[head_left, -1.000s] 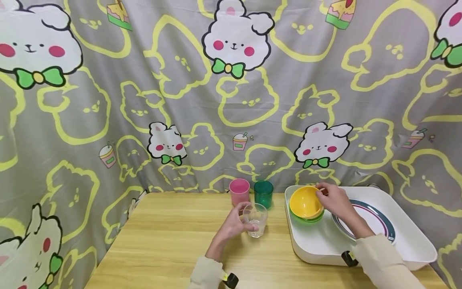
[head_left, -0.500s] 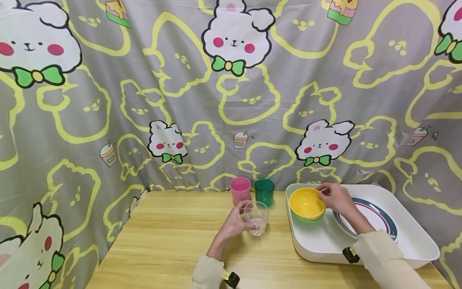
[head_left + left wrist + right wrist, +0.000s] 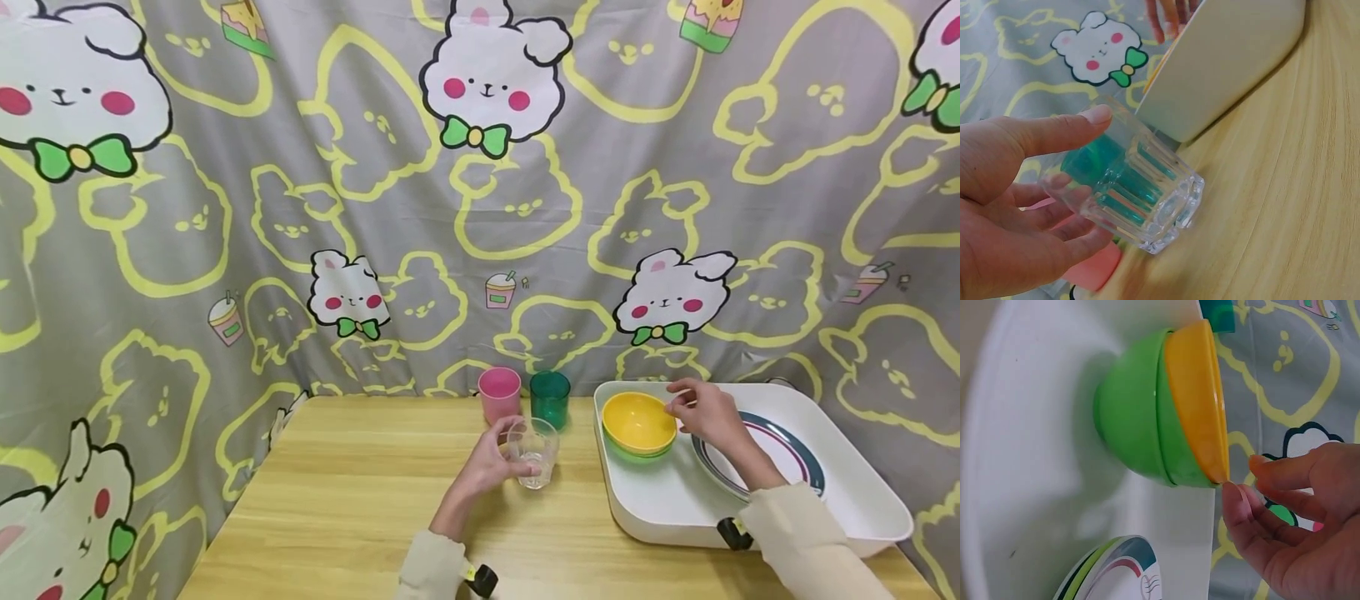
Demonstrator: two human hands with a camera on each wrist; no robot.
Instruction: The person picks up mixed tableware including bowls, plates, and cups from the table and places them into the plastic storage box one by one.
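Left hand: the left hand (image 3: 486, 463) is extended forward over the wooden table (image 3: 337, 500), with the forearm in a cream sleeve (image 3: 431, 571). The thumb and fingers are curled around the clear glass tumbler (image 3: 532, 452); in the left wrist view the thumb (image 3: 1054, 131) is laid along the upper side of the glass (image 3: 1132, 200) and the other fingers are seen under it.

Clear glass tumbler: it is held upright on the table, near the front of the pink cup (image 3: 499, 393) and the dark green cup (image 3: 550, 398), which are standing just beside each other at the back edge.

Right hand: the right hand (image 3: 705, 412) is placed above the white tray (image 3: 660, 500), at the right side of the bowls. Its fingers are loosely bent and nothing is gripped; in the right wrist view one fingertip (image 3: 1233, 494) is seen at the rim of the yellow bowl (image 3: 1194, 400), touching it or just beside it.

Bowls: the yellow bowl (image 3: 639, 422) is nested inside a green bowl (image 3: 1132, 415), and both are resting in the left part of the tray.

Plate: a white plate with coloured rim rings (image 3: 787, 454) is lying in the tray under the right forearm.
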